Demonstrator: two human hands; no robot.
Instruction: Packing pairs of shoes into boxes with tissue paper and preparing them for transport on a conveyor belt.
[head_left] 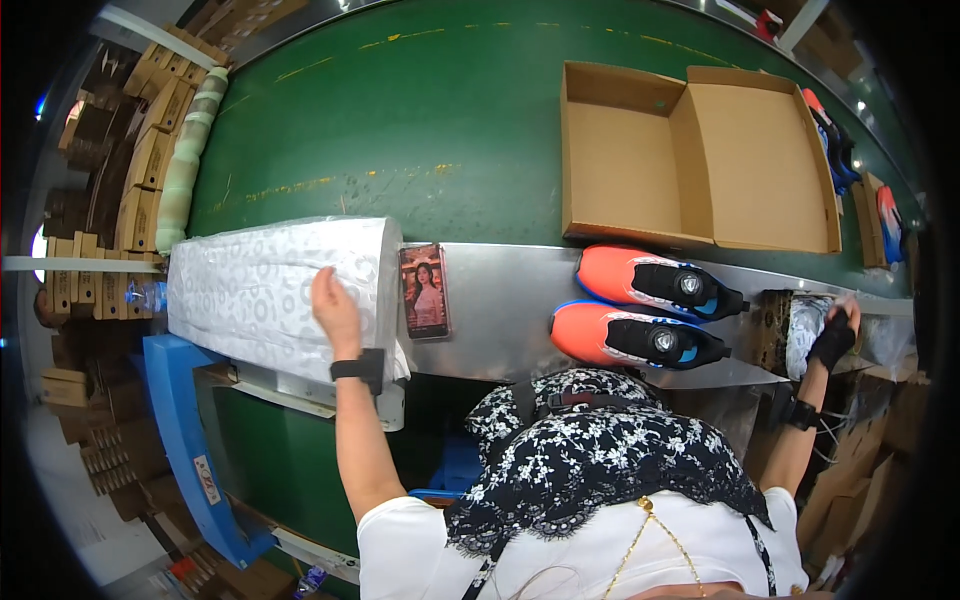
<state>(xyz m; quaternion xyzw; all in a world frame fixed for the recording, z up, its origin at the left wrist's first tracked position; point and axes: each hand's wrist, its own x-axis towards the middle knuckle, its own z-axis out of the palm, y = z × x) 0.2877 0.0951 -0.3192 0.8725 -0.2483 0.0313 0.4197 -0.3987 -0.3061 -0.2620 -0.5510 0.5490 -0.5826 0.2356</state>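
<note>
Left grip (333, 305) apparently flat on paper stack (270, 290).

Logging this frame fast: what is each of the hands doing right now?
Left hand: open, flat on the paper stack.
Right hand: gloved, resting on a small box; grip cannot be told.

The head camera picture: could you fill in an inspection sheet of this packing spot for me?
Surface: metal shelf beside a green conveyor belt.
Job's things: stack of white wrapping paper; open cardboard box on the belt; pair of orange shoes on the shelf.
Clutter: phone lying flat next to the paper.
Hands: left hand flat on the paper; right hand, in a black glove, on a small pile of sheets.
Cables: nothing seen.
Surroundings: flat folded cartons at left, more shoes past the box.
</note>
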